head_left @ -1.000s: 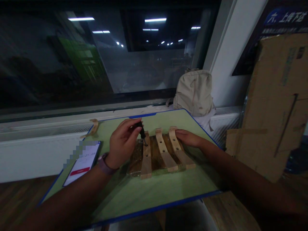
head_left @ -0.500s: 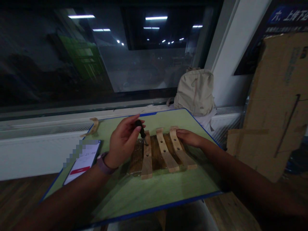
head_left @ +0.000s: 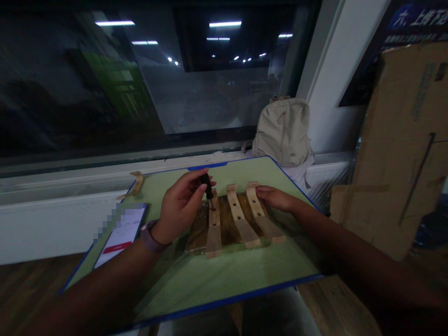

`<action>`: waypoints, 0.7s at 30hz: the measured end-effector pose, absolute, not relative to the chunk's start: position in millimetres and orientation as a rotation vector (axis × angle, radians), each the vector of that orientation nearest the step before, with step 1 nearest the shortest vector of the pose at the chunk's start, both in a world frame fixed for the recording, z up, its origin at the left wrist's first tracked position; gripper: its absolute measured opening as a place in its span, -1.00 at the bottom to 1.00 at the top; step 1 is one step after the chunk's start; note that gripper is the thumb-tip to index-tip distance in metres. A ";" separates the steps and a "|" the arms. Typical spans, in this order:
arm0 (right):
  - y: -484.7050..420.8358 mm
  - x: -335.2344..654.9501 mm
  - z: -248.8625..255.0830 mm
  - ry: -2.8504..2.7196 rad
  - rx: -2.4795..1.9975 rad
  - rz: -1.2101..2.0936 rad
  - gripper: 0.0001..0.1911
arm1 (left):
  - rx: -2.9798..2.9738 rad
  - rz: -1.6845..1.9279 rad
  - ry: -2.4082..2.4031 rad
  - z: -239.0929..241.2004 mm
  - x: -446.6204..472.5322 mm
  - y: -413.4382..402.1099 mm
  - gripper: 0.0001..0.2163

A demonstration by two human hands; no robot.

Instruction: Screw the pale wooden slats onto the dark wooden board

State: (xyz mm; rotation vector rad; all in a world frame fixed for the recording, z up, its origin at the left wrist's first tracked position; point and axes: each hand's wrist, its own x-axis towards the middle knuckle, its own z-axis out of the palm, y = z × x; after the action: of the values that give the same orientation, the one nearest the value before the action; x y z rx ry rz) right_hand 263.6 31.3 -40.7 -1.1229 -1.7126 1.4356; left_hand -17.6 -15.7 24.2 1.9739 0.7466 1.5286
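My left hand [head_left: 180,205], with a band on its wrist, is closed around the black handle of a screwdriver [head_left: 208,189]. The tool stands nearly upright, its tip at the upper hole of the left curved wooden piece [head_left: 214,240]. Two similar pieces, a middle one [head_left: 245,231] and a right one [head_left: 269,226], lie alongside, each with two dark holes. All three rest across a brown, shiny, film-wrapped slab [head_left: 226,228]. My right hand [head_left: 276,198] grips the upper end of the right piece; some of its fingertips are hidden.
The green tabletop [head_left: 168,289] has a blue edge. A phone [head_left: 121,238] lies at its left, and another curved wooden piece [head_left: 137,183] is at the far left corner. A beige backpack [head_left: 283,133] stands behind, by the window; large cardboard [head_left: 395,154] leans at the right.
The screwdriver handle has tilted slightly more upright, with my left hand shifting a little to the right. My right hand keeps its place at the right piece. The view has shifted slightly.
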 end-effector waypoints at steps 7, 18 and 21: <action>32.1 264.1 -42.9 -1.611 -1.125 1.511 -0.74 | 2.032 1.622 0.702 25.9 -18.7 -13.3 -0.80; 30.4 261.6 -39.5 -1.660 -1.102 1.510 -0.74 | 2.098 1.527 0.700 32.1 -21.4 -15.1 -0.82; 31.3 262.9 -40.2 -1.696 -1.134 1.463 -0.74 | 2.223 1.671 0.751 33.7 -23.1 -11.6 -0.86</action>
State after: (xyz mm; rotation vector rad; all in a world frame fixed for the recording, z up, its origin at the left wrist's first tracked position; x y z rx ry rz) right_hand 262.9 31.3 -40.2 -1.1336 -1.6963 1.4632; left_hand -23.1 -11.6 33.7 2.2230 0.7507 1.6709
